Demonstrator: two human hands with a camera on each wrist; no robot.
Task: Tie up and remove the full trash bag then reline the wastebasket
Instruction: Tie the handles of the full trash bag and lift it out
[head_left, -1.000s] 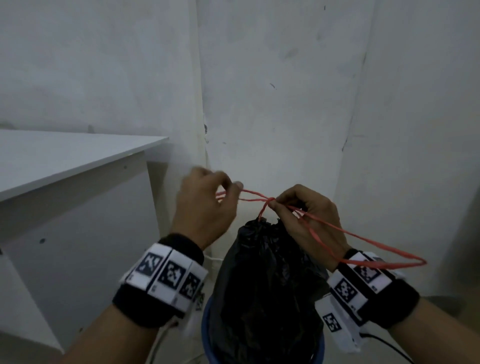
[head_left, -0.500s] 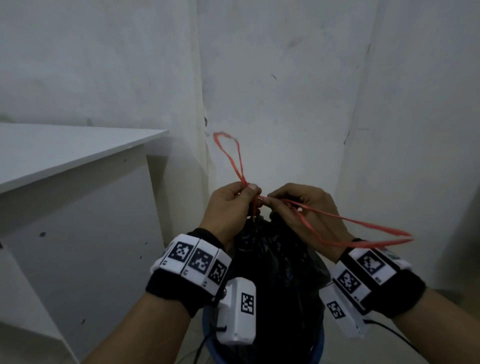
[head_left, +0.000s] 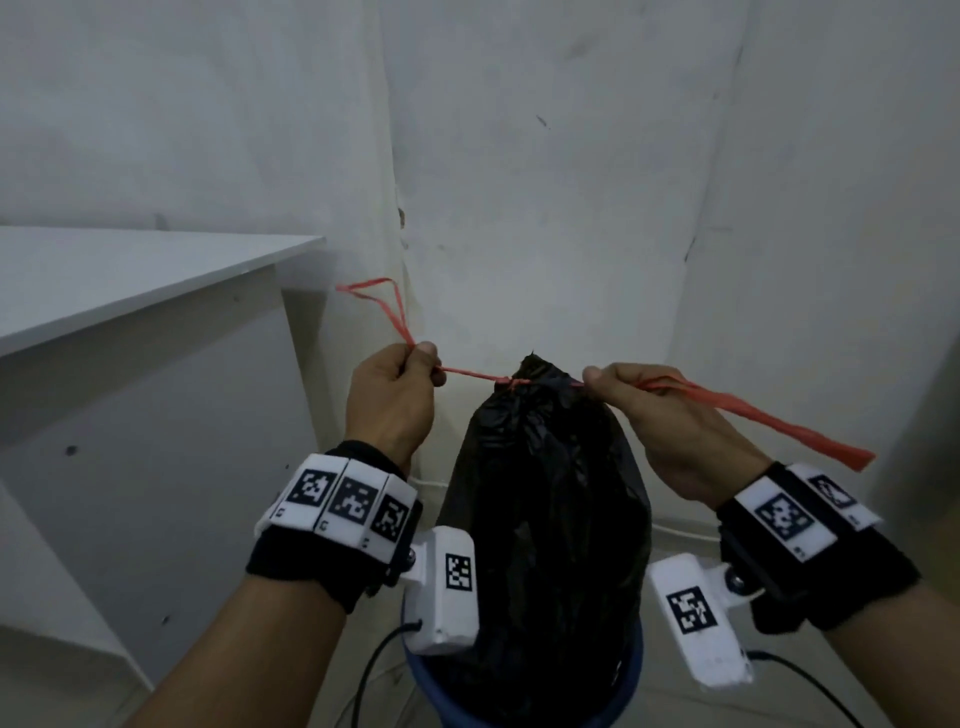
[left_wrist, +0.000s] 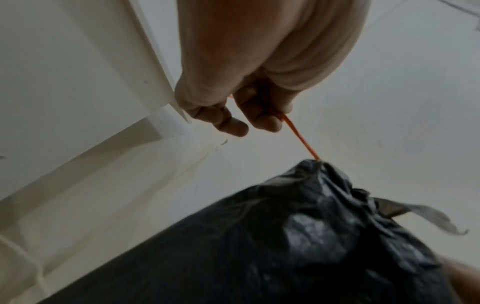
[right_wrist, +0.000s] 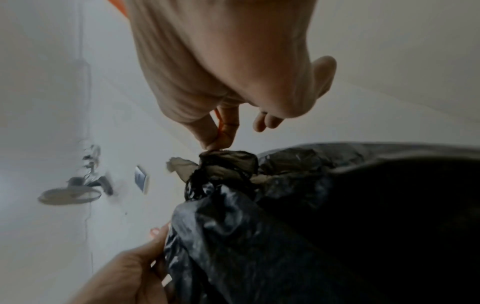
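Note:
A full black trash bag (head_left: 545, 509) stands in a blue wastebasket (head_left: 631, 675), its neck gathered by a red drawstring (head_left: 467, 371) knotted at the top. My left hand (head_left: 423, 358) pinches the drawstring left of the knot, a loop sticking up beyond it. My right hand (head_left: 595, 382) pinches the other end right at the bag's neck, the red tail trailing over its back. The string runs taut between both hands. The left wrist view shows the left hand (left_wrist: 259, 119) gripping the string (left_wrist: 301, 139) above the bag (left_wrist: 298, 236). In the right wrist view the fingertips (right_wrist: 215, 142) pinch at the bag's neck (right_wrist: 226, 162).
A white table (head_left: 130, 280) stands close on the left, its side panel beside the basket. White walls meet in a corner right behind the bag. Black cables (head_left: 374, 670) trail on the floor by the basket. A wall fan (right_wrist: 70, 193) shows in the right wrist view.
Both hands, close together at the bag's neck before, have pulled apart sideways. The drawstring has drawn taut and the knot has tightened on the neck.

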